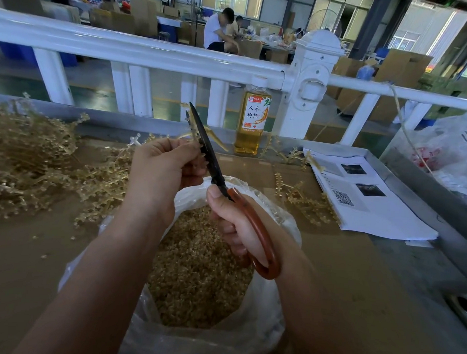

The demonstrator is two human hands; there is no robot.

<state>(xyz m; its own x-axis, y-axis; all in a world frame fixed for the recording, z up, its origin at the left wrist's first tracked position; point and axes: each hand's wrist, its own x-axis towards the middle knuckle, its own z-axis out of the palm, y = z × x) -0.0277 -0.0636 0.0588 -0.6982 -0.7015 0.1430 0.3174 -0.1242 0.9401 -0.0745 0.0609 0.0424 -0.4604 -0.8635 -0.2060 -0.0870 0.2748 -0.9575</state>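
Left hand [164, 166] pinches a tan plastic sprue branch [216, 139] above the bag | right hand [236, 224] grips black-bladed, orange-handled scissors [218, 173], blades at the branch, mid-snip by the look | clear plastic bag [208, 345] well filled with snipped tan bits [197, 268] | big uncut sprue tangle [29, 153] alongside — plenty to go

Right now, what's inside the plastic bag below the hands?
The plastic bag holds a heap of small golden-tan cut pieces. The right hand, the scissors and the heap itself cover whatever lies deeper.
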